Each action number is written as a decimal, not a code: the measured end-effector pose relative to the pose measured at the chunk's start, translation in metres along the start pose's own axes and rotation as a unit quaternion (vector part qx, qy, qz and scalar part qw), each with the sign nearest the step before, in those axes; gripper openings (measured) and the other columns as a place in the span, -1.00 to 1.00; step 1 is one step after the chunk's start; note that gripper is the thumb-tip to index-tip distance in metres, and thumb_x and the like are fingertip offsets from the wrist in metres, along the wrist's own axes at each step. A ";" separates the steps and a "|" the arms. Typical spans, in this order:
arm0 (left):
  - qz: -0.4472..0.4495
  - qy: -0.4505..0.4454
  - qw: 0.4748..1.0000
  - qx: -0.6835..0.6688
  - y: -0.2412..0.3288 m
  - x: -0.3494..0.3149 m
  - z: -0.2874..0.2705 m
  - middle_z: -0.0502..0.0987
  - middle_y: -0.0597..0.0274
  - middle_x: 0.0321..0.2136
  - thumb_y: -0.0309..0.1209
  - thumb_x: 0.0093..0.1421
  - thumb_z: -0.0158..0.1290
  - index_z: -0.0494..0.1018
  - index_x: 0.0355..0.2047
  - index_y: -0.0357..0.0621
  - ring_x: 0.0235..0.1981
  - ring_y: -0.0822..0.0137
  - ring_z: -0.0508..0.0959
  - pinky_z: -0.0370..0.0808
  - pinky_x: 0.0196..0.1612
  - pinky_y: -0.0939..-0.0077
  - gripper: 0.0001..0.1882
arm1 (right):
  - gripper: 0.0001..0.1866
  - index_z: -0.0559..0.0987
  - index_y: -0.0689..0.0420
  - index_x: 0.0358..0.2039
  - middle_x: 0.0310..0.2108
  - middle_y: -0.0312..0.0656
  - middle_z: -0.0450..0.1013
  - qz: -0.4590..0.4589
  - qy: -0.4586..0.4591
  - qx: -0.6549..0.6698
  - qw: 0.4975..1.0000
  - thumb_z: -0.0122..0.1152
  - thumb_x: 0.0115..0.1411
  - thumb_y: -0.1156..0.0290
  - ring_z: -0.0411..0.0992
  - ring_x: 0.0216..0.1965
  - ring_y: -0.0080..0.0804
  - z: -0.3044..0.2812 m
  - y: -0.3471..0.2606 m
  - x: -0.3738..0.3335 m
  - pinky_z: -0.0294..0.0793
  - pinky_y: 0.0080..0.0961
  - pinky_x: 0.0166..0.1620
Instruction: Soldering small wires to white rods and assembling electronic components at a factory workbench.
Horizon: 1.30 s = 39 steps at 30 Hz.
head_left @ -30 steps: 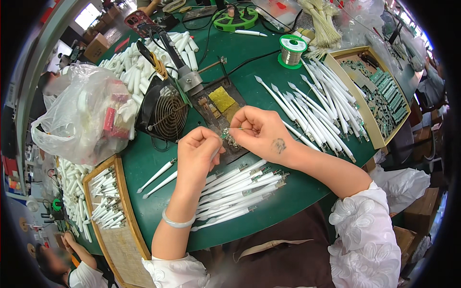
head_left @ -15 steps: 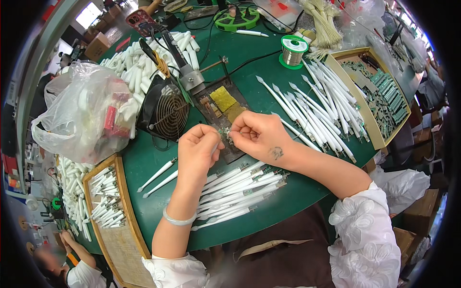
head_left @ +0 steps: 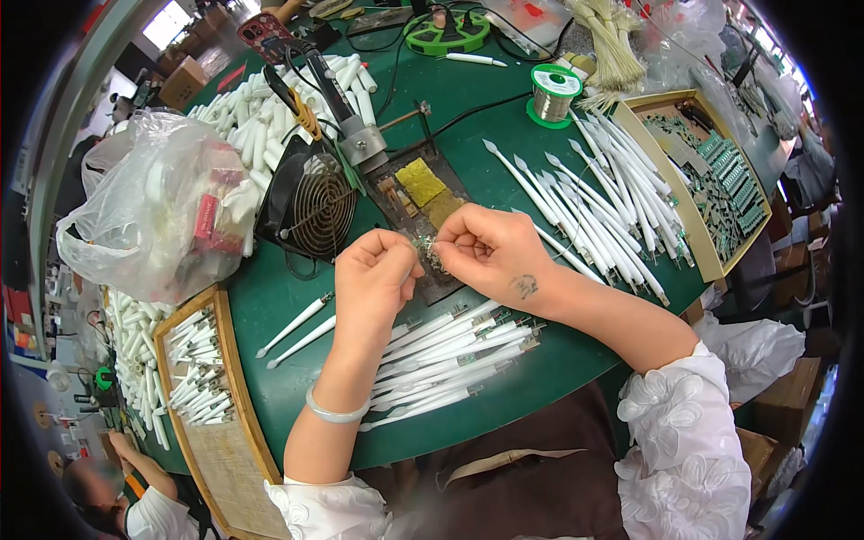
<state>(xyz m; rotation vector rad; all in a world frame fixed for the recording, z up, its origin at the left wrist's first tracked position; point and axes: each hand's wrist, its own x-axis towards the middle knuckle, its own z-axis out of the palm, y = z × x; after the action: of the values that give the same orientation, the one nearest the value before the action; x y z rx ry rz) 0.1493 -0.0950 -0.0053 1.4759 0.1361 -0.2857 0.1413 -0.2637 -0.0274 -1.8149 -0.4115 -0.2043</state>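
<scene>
Nearest to us lies a dark brown cloth apron (head_left: pixel 540 468), and beyond it, along the edge of the green tabletop (head_left: pixel 270 315), we see a row of slim white plastic sticks with pointed tips (head_left: pixel 450 369). Past that row, the left hand (head_left: pixel 373 270) is pinched, finger and thumb together on a small green part (head_left: pixel 421 243), which sits between the two hands above a dark flat board (head_left: pixel 436 291). The right hand (head_left: pixel 490 256) is also pinched narrow, its fingertips just beside the part; we cannot tell what they grip. To the left we find a wood-framed tray (head_left: pixel 220 463) partly filled with short white pieces. Farther out, a square yellow sponge (head_left: pixel 420 183) lies on the board, with a round-grilled black fan (head_left: pixel 317 211) to its left. To the right we see more white sticks (head_left: pixel 585 198) beside a pale cardboard tray (head_left: pixel 709 261) of green circuit boards. Farthest off are a green-flanged spool of silvery wire (head_left: pixel 555 94) and an open green plastic reel (head_left: pixel 447 36).
</scene>
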 end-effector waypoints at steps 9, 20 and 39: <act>-0.023 0.012 1.000 0.000 -0.005 0.002 -0.013 0.44 0.25 -0.64 -0.52 0.09 -0.10 0.39 -0.46 -0.19 -0.76 0.57 0.29 0.09 -0.78 0.72 -0.94 | -0.92 0.47 0.23 -0.44 -0.61 -0.46 0.33 0.027 -0.003 0.038 0.999 0.23 0.09 0.57 0.20 -0.60 -0.85 -0.004 -0.002 -0.002 0.19 -0.83 -0.55; 0.060 0.025 0.995 0.080 -0.008 -0.013 -0.012 0.46 0.33 -0.63 -0.53 0.09 -0.05 0.40 -0.47 -0.19 -0.73 0.64 0.32 0.13 -0.74 0.79 -0.96 | -0.93 0.46 0.23 -0.45 -0.62 -0.46 0.33 0.038 -0.043 0.039 0.998 0.20 0.07 0.58 0.19 -0.61 -0.84 -0.004 -0.001 -0.004 0.17 -0.81 -0.56; 0.004 0.007 1.000 -0.001 -0.002 -0.003 0.001 0.47 0.31 -0.62 -0.53 0.09 0.01 0.41 -0.47 -0.20 -0.72 0.64 0.33 0.12 -0.73 0.78 -0.97 | -0.92 0.54 0.23 -0.45 -0.65 -0.34 0.42 -0.025 0.006 -0.053 0.998 0.27 0.04 0.53 0.32 -0.62 -0.74 -0.001 -0.002 0.000 0.34 -0.75 -0.52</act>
<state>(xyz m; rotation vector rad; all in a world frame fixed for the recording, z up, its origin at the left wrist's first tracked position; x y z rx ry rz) 0.1457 -0.0954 -0.0064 1.4762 0.1416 -0.2680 0.1412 -0.2638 -0.0257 -1.9085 -0.4462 -0.2767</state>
